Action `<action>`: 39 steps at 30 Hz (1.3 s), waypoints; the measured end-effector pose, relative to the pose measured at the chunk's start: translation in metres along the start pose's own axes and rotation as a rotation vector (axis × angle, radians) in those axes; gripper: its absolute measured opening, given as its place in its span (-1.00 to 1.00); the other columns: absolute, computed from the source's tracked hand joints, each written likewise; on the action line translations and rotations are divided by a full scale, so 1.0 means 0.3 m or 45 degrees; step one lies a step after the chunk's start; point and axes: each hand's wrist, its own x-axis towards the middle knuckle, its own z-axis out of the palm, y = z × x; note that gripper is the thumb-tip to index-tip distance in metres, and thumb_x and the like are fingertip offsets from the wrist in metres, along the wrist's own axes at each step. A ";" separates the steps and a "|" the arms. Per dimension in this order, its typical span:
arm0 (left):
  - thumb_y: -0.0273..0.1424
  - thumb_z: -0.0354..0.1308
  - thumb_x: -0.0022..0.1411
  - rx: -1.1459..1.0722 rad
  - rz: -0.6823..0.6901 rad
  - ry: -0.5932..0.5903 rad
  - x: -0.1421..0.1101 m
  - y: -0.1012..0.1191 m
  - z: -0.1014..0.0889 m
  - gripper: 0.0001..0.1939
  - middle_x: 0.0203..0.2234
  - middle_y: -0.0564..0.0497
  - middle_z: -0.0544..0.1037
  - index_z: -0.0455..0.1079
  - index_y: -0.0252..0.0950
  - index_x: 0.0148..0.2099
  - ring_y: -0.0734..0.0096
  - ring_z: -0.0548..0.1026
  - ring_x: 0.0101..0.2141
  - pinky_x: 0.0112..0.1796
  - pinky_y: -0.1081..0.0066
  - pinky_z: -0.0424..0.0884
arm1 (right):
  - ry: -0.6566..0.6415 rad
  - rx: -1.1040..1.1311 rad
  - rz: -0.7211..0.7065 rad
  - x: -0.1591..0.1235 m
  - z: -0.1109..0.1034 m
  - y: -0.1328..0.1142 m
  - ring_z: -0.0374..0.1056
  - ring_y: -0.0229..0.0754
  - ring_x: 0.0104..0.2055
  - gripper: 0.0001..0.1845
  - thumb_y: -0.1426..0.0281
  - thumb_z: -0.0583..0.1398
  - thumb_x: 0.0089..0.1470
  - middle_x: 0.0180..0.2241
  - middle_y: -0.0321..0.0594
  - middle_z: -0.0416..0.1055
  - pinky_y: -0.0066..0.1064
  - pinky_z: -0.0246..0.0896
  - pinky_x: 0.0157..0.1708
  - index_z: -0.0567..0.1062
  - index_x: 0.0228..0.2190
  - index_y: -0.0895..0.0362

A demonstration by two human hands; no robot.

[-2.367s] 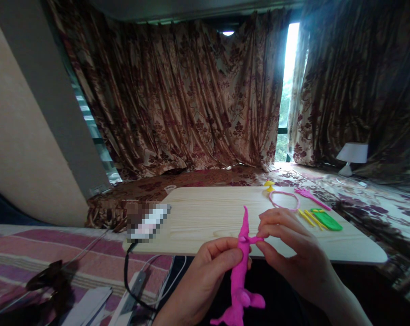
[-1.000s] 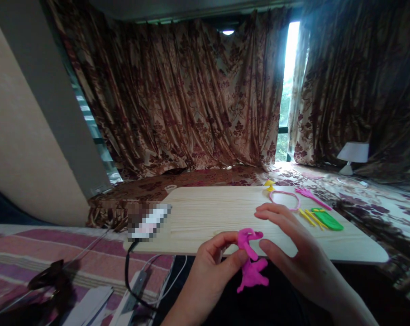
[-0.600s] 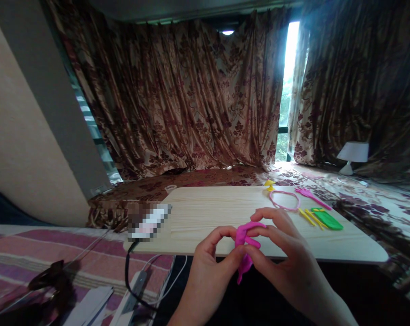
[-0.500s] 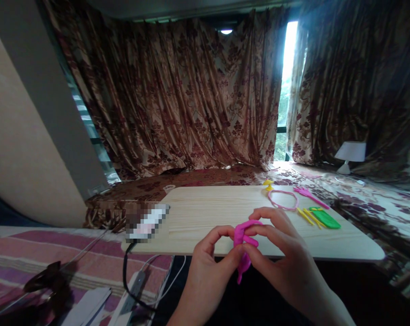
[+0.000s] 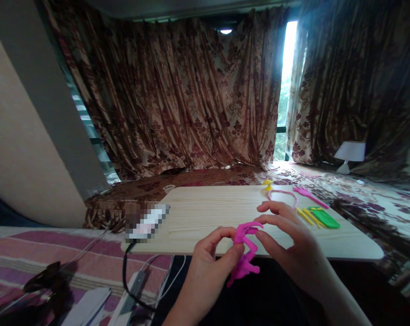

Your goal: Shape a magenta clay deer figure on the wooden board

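A bright pink figure (image 5: 245, 249), smooth and soft-looking with curved, limb-like parts, is held above the near edge of the table. My left hand (image 5: 213, 258) pinches its left side between thumb and index finger. The fingers of my right hand (image 5: 288, 240) are apart; its index finger and thumb are at the figure's curved upper tip, and I cannot tell whether they touch it. Parts of the figure are hidden behind my left thumb.
On the pale wooden table (image 5: 191, 208) lie a pink loop (image 5: 282, 192), a yellow waisted piece (image 5: 268, 184), a pink hand-shaped stick (image 5: 310, 196), yellow sticks (image 5: 308, 216) and a green flat piece (image 5: 325, 218). A blurred-out object (image 5: 149, 222) with a black cable lies at left.
My right hand has loosened and shifted slightly right, its thumb now off the figure's middle. The figure has turned in my left hand, showing more of its lower limbs.
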 end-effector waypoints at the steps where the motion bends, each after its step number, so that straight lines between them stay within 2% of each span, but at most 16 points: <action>1: -0.35 0.16 0.16 -0.019 -0.005 -0.019 0.000 0.002 0.000 -0.86 -0.31 0.01 0.53 0.45 -0.25 -0.22 0.32 0.44 -0.25 -0.19 0.43 0.32 | -0.005 0.010 -0.013 0.002 0.001 0.001 0.23 -0.11 0.00 -0.84 0.46 0.20 0.04 -0.11 -0.16 0.29 -0.21 0.13 0.02 0.46 -0.27 0.06; 7: -0.33 0.17 0.15 -0.131 -0.067 -0.102 0.001 0.008 0.000 -0.78 -0.23 -0.03 0.54 0.47 -0.24 -0.14 0.25 0.44 -0.17 -0.13 0.36 0.31 | -0.162 0.075 0.007 0.011 0.013 -0.021 0.23 -0.11 -0.03 -0.85 0.46 0.18 0.05 -0.16 -0.18 0.33 -0.24 0.16 0.00 0.48 -0.28 0.07; 11: -0.34 0.19 0.14 -0.134 -0.054 -0.125 -0.001 0.008 -0.001 -0.75 -0.23 -0.02 0.55 0.48 -0.22 -0.11 0.25 0.44 -0.17 -0.10 0.34 0.30 | -0.136 0.086 -0.044 0.013 0.017 -0.017 0.21 -0.09 -0.01 -0.88 0.49 0.15 0.07 -0.24 -0.20 0.36 -0.20 0.12 0.04 0.49 -0.35 0.08; 16: -0.32 0.17 0.16 -0.118 -0.029 -0.154 -0.002 0.007 -0.003 -0.74 -0.18 0.00 0.55 0.48 -0.18 -0.08 0.28 0.44 -0.15 -0.04 0.32 0.27 | -0.101 0.107 -0.110 0.012 0.017 -0.010 0.20 -0.10 0.01 -0.85 0.51 0.16 0.07 -0.25 -0.22 0.38 -0.20 0.12 0.05 0.50 -0.33 0.07; 20: -0.31 0.16 0.17 -0.060 -0.021 -0.159 -0.007 0.009 -0.003 -0.74 -0.20 0.01 0.56 0.48 -0.17 -0.08 0.27 0.45 -0.16 -0.08 0.33 0.30 | -0.157 0.142 -0.058 0.013 0.016 -0.008 0.24 -0.13 -0.02 -0.85 0.47 0.15 0.10 -0.21 -0.21 0.38 -0.24 0.17 0.01 0.50 -0.28 0.07; 23: -0.31 0.14 0.18 0.080 0.050 -0.154 0.012 0.016 -0.013 -0.76 -0.24 0.00 0.57 0.48 -0.20 -0.10 0.26 0.48 -0.18 -0.10 0.34 0.33 | -0.173 0.148 0.016 0.014 0.007 0.027 0.27 -0.13 -0.01 -0.82 0.41 0.14 0.12 -0.14 -0.19 0.38 -0.26 0.19 0.01 0.49 -0.22 0.06; 26: -0.28 0.11 0.19 0.433 0.197 -0.107 0.090 0.014 -0.039 -0.77 -0.27 0.00 0.57 0.49 -0.22 -0.16 0.26 0.51 -0.23 -0.14 0.35 0.35 | -0.050 0.113 0.184 0.009 -0.006 0.107 0.27 -0.10 0.03 -0.73 0.33 0.11 0.14 -0.07 -0.16 0.40 -0.21 0.17 0.04 0.46 -0.12 0.06; 29: -0.25 0.01 0.23 1.073 0.363 -0.165 0.230 -0.015 -0.063 -0.73 -0.32 0.01 0.58 0.50 -0.23 -0.23 0.29 0.52 -0.29 -0.20 0.35 0.37 | 0.020 0.112 0.428 -0.015 0.006 0.215 0.33 -0.05 -0.01 -0.72 0.26 0.09 0.14 -0.10 -0.15 0.46 -0.19 0.25 -0.03 0.50 -0.17 0.08; 32: -0.28 0.16 0.12 1.254 0.359 -0.263 0.377 -0.069 -0.066 -0.83 -0.40 0.01 0.57 0.51 -0.25 -0.35 0.22 0.48 -0.23 -0.14 0.28 0.33 | 0.008 0.142 0.550 -0.058 0.049 0.319 0.41 -0.04 -0.11 -0.69 0.22 0.11 0.10 -0.19 -0.11 0.51 -0.21 0.34 -0.14 0.53 -0.24 0.11; 34: -0.30 0.21 0.09 1.362 0.344 -0.352 0.447 -0.111 -0.052 -0.86 -0.41 0.00 0.56 0.50 -0.26 -0.36 0.20 0.46 -0.20 -0.10 0.21 0.31 | -0.005 0.154 0.587 -0.089 0.081 0.374 0.42 -0.03 -0.14 -0.68 0.20 0.11 0.09 -0.21 -0.10 0.52 -0.22 0.37 -0.18 0.54 -0.26 0.12; 39: -0.31 0.06 0.26 1.571 0.328 -0.575 0.507 -0.201 -0.006 -0.70 -0.05 -0.10 0.41 0.31 -0.31 0.01 0.28 0.44 -0.13 -0.14 0.15 0.40 | -0.007 0.170 0.667 -0.135 0.116 0.451 0.41 -0.01 -0.11 -0.66 0.19 0.11 0.07 -0.19 -0.07 0.52 -0.20 0.37 -0.19 0.56 -0.26 0.12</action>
